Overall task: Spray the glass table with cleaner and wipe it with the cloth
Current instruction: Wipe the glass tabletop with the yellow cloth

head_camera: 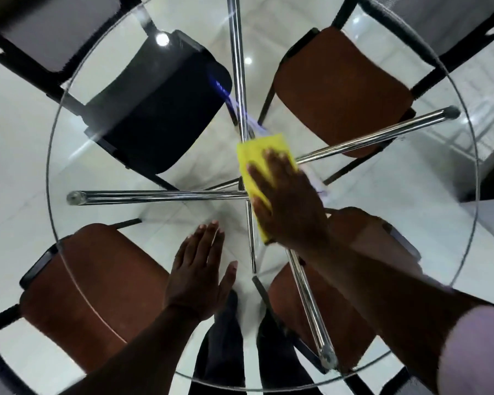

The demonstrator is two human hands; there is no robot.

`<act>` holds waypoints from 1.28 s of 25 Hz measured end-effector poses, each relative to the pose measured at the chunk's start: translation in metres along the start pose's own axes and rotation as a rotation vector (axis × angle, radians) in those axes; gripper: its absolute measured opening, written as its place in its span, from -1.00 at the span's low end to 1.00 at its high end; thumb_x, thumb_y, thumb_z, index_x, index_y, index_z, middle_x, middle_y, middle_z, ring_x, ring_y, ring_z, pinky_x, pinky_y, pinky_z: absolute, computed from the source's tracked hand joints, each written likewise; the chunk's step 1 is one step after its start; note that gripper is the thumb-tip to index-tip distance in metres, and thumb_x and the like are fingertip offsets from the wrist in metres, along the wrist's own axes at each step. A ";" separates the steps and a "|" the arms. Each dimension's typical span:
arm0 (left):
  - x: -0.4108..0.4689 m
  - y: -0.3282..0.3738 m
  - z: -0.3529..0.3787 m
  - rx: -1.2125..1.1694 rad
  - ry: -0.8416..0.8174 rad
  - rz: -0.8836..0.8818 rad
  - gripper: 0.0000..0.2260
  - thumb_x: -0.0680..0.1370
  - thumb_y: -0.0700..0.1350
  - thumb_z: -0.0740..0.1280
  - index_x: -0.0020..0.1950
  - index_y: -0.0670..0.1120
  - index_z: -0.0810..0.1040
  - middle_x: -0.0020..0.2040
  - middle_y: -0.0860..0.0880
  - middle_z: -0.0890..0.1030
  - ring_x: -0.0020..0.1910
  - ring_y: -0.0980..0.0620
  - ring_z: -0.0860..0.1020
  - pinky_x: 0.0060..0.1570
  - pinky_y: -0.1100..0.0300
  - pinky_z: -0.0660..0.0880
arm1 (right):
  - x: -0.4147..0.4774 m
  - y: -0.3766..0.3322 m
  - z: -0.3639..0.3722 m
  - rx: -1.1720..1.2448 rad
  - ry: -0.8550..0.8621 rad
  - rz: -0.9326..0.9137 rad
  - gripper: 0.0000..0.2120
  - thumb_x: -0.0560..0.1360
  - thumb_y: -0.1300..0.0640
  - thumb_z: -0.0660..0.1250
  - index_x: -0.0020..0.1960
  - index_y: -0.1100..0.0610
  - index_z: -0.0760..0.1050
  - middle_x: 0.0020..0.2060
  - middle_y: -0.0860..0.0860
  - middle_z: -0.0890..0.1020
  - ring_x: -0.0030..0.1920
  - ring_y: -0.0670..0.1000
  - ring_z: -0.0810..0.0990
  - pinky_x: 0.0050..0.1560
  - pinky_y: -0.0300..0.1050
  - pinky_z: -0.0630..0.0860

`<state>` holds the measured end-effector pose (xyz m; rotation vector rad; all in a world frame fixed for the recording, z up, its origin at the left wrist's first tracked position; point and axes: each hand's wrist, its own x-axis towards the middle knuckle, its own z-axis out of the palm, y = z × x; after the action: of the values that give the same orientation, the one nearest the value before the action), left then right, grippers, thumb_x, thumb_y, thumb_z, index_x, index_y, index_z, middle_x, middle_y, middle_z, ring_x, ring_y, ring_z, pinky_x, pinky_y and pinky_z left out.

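Note:
A round glass table [52, 155] fills the view, with chrome legs [154, 196] crossing beneath its middle. A folded yellow cloth [257, 155] lies flat on the glass near the centre. My right hand [288, 201] presses on the cloth with fingers spread, covering its near and right part. My left hand [200, 272] rests flat on the glass closer to me, fingers apart, holding nothing. No spray bottle is in sight.
Under the glass stand a black chair [160, 109] at the far left and brown chairs at the far right [342, 89], near left [94, 289] and near right [342, 317]. A pale tiled floor lies below. My dark trouser legs [226, 352] show at the near edge.

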<state>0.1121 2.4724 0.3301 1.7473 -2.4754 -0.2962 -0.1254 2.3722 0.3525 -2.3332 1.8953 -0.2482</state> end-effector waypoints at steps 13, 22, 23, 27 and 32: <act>0.005 0.004 -0.003 -0.059 -0.022 -0.024 -0.39 0.64 0.17 0.25 0.60 -0.15 0.35 0.66 -0.12 0.27 0.63 -0.17 0.26 0.57 -0.14 0.25 | -0.053 0.010 -0.004 -0.095 0.011 0.029 -0.41 0.74 -0.20 0.06 0.74 -0.13 0.10 0.75 0.10 0.13 0.73 0.19 0.14 0.61 0.26 0.28; 0.055 -0.145 -0.046 0.141 0.050 -0.067 -0.28 0.57 0.34 0.23 0.59 -0.09 0.36 0.64 -0.07 0.32 0.55 -0.22 0.35 0.58 -0.18 0.18 | 0.040 -0.035 0.022 -0.079 0.086 0.057 -0.40 0.73 -0.19 0.04 0.75 -0.12 0.09 0.74 0.14 0.12 0.72 0.25 0.15 0.58 0.33 0.27; 0.055 -0.147 -0.041 0.148 0.035 -0.061 -0.28 0.57 0.34 0.24 0.60 -0.08 0.35 0.65 -0.05 0.30 0.56 -0.21 0.35 0.58 -0.18 0.17 | 0.020 -0.041 0.019 -0.086 -0.016 -0.250 -0.41 0.73 -0.19 0.06 0.74 -0.14 0.10 0.75 0.10 0.11 0.73 0.21 0.14 0.61 0.29 0.24; 0.053 -0.151 -0.037 0.120 0.054 -0.090 -0.26 0.52 0.37 0.28 0.59 -0.03 0.36 0.64 -0.01 0.31 0.58 -0.15 0.34 0.59 -0.19 0.14 | 0.080 0.016 0.012 -0.134 -0.034 -0.389 -0.44 0.72 -0.18 0.11 0.71 -0.19 0.21 0.73 0.05 0.22 0.71 0.18 0.23 0.63 0.28 0.25; 0.058 -0.156 -0.041 0.066 0.040 -0.098 -0.26 0.51 0.38 0.30 0.57 -0.01 0.39 0.63 0.01 0.34 0.58 -0.12 0.34 0.57 -0.20 0.18 | 0.178 -0.073 0.040 -0.058 0.171 0.347 -0.38 0.71 -0.17 0.05 0.73 -0.01 0.19 0.71 0.19 0.24 0.68 0.31 0.25 0.52 0.37 0.37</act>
<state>0.2442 2.3632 0.3351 1.8842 -2.4030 -0.1876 -0.0120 2.2126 0.3368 -2.0229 2.3748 -0.3690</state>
